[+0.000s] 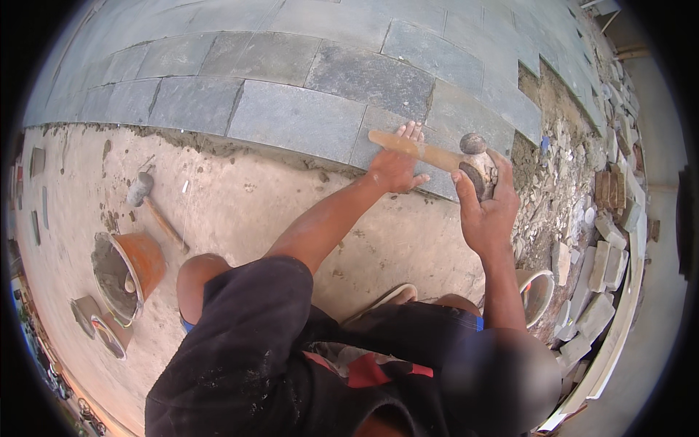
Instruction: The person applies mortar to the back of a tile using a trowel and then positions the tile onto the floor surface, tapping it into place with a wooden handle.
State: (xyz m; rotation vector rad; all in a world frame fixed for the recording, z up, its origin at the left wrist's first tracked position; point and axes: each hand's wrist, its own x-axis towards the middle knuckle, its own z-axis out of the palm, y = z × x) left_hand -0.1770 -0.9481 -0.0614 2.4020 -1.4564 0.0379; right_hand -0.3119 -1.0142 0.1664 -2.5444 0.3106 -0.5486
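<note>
Grey paving [298,120] bore the left hand [394,167], palm down, thumb splayed, at its near edge; the right hand [489,215] gripped a mallet [441,156] by its head.

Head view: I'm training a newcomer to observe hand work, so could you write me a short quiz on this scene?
1. Where does the right hand grip the light-brown wooden-handled mallet?
A) By the handle's free end
B) By the head

2. True or false: the left hand is spread over a grey rectangular stone tile.

3. Which tool lies on the pale ground near the big round orange bucket?

Key: 1. B. 2. True. 3. A grey-headed hammer with a wooden handle.
</note>
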